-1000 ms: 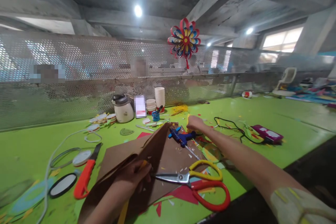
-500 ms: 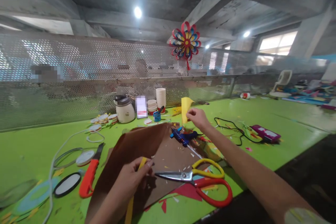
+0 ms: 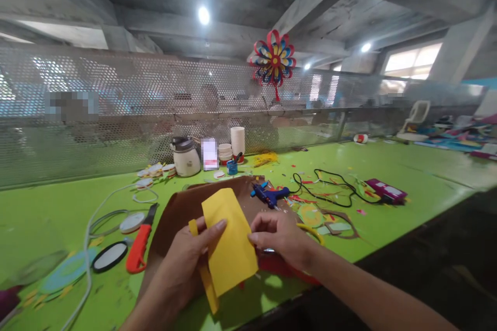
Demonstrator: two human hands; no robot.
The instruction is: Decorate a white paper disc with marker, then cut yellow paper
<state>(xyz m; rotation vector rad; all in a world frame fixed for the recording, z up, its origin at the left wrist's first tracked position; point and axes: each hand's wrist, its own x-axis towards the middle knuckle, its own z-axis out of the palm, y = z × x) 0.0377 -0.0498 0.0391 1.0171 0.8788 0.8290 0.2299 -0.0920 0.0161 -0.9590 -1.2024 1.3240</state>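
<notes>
A yellow sheet of paper [image 3: 230, 248], creased near its top, is held upright over the brown sheet [image 3: 186, 207]. My left hand [image 3: 190, 248] is closed, its thumb on the front of the paper, and a narrow yellow strip [image 3: 209, 292] passes through the same hand. On the paper's right edge, my right hand [image 3: 281, 238] pinches with thumb and fingers. Behind my right hand the scissors [image 3: 312, 232] are mostly hidden; part of the yellow handle shows. A blue glue gun [image 3: 271, 195] lies just beyond the paper.
An orange-handled knife [image 3: 139, 248] and a black-rimmed oval [image 3: 110, 256] lie at the left near a white cable [image 3: 88, 269]. At the back stand a kettle [image 3: 186, 159] and stacked paper cups [image 3: 237, 142]. A purple box [image 3: 386, 191] on a black cord and paper scraps lie at the right.
My right hand has brought the yellow paper from the back of the table down to my left hand. My left thumb now presses on it, covering the scissors from view.
</notes>
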